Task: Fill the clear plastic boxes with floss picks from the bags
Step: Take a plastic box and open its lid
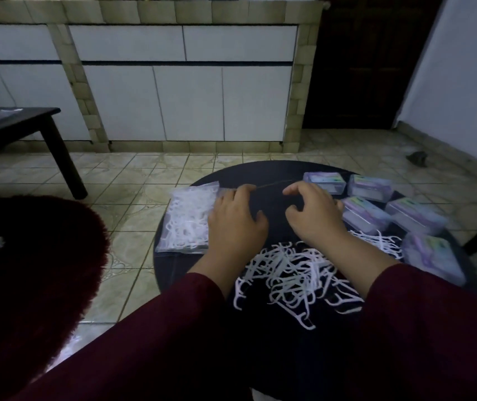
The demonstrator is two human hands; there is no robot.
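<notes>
A clear bag (186,218) packed with white floss picks lies at the left edge of the round dark table (173,273). My left hand (235,219) lies palm down beside it, fingertips touching the bag's right edge. My right hand (314,214) hovers over the table's middle with its fingers loosely curled and nothing visible in them. A loose pile of white floss picks (286,277) is spread on the table below both wrists. Several clear plastic boxes (366,214) with purple-green labels, lids shut, stand in a cluster at the right.
A thin pale line (273,184) runs between my two hands; I cannot tell what it is. A low dark table (43,123) stands at the left on the tiled floor, and a dark red furry cushion (34,270) lies near left. White cabinets line the back wall.
</notes>
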